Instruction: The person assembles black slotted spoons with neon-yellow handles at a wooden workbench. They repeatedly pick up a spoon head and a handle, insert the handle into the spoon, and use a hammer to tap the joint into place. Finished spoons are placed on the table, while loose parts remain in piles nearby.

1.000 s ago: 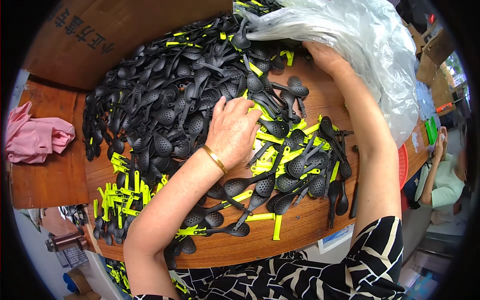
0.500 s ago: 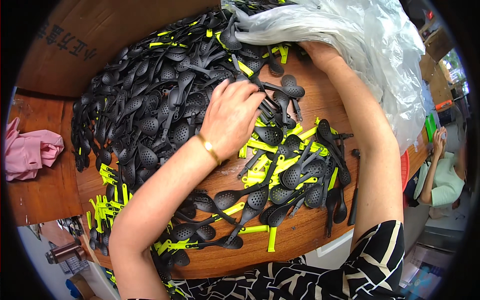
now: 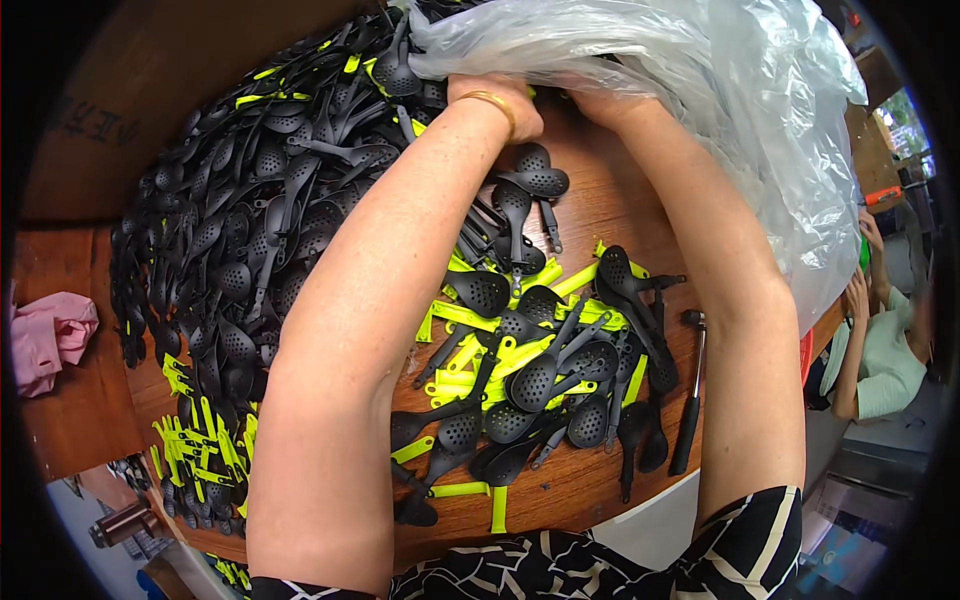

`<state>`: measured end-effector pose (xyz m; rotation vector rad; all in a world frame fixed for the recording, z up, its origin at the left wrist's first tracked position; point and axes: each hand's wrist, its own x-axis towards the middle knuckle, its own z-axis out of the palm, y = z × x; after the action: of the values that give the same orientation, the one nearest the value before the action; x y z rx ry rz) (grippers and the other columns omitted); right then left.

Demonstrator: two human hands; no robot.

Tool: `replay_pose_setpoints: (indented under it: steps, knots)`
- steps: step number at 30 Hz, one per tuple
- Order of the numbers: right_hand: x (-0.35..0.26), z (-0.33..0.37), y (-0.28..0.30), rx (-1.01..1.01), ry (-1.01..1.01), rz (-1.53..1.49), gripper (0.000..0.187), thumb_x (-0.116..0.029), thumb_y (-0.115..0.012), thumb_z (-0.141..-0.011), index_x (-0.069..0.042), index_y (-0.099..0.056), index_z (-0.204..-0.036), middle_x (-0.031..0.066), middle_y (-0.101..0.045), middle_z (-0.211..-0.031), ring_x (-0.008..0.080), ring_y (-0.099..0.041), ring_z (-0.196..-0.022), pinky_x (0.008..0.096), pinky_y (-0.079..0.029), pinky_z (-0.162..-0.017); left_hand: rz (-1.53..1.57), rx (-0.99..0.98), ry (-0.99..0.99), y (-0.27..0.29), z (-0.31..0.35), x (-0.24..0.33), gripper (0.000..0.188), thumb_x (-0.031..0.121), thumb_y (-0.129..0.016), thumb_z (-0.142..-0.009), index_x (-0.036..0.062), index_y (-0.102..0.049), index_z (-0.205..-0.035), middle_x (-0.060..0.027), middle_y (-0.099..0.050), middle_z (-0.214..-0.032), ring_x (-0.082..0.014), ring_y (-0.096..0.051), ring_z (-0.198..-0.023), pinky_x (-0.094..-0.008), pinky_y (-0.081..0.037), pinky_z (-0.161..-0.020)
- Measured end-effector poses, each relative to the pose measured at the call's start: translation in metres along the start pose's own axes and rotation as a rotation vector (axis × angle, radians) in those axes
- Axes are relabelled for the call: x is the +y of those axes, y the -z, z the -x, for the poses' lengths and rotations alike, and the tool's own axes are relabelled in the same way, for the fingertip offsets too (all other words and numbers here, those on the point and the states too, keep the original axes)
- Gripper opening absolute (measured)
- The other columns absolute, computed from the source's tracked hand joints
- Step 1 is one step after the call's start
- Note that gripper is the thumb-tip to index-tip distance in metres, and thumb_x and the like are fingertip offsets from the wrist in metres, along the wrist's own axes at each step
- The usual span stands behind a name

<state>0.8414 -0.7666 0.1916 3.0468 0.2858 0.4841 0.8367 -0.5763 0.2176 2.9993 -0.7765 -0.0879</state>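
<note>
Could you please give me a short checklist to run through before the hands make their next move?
1. Grip of the left hand: cannot tell; its fingers are hidden.
2. Grip of the right hand: cannot tell; the clear plastic bag covers its fingers.
3. Hammer clear of both hands: ok; it lies beside the right forearm.
4. Black perforated spoons apart from the lime-green plastic pieces: not ok; many lie mixed together.
5. Pink cloth clear of the spoons: ok; it lies off to the left.
</note>
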Motion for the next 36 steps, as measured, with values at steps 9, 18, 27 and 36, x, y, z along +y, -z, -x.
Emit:
replay_pose_setpoints:
  steps: [9,18,27,36]
  knots:
    - [-0.018,0.054,0.049,-0.111,-0.017,-0.064,0.044,-0.034,-0.042,-0.105,-0.017,-0.058,-0.141,0.0128,-0.054,-0.148,0.0315,-0.046,-0.139,0.0428,-0.034,-0.119,0.224,0.014,-0.25,-0.02,0.042,-0.018,0.055,0.01,-0.057,-0.081,0.0138,-0.059,-0.136,-0.0221,-0.065,-0.13,-0.037,-0.062,-0.121,-0.045,-0.049,-0.103]
    - [-0.043,0.087,0.113,-0.664,0.309,0.046,0.034,-0.029,-0.062,-0.092,-0.017,-0.069,-0.122,0.0116,-0.074,-0.102,0.034,-0.07,-0.1,0.0457,-0.054,-0.089,0.605,-0.324,-0.476,0.001,0.114,-0.014,0.043,0.011,-0.066,-0.082,0.02,-0.072,-0.124,-0.0081,-0.073,-0.122,-0.028,-0.067,-0.116,-0.0379,-0.052,-0.099]
    - [-0.03,0.115,0.144,-0.812,-0.222,-0.58,0.037,-0.031,-0.061,-0.096,-0.007,-0.065,-0.124,0.0101,-0.075,-0.101,0.0201,-0.074,-0.075,0.0351,-0.06,-0.062,0.381,-0.183,-0.493,0.03,0.209,-0.032,0.05,-0.002,-0.054,-0.079,0.0154,-0.068,-0.123,-0.012,-0.066,-0.132,-0.0341,-0.06,-0.123,-0.0454,-0.038,-0.117]
    - [-0.062,0.148,0.119,-0.39,0.021,-0.151,0.026,-0.028,-0.063,-0.09,-0.011,-0.074,-0.107,0.0158,-0.074,-0.106,0.0352,-0.071,-0.097,0.048,-0.055,-0.086,0.33,0.211,-0.408,0.008,0.286,-0.058,0.033,0.011,-0.069,-0.085,0.0098,-0.069,-0.119,-0.0123,-0.066,-0.127,-0.0315,-0.06,-0.122,-0.0454,-0.044,-0.104]
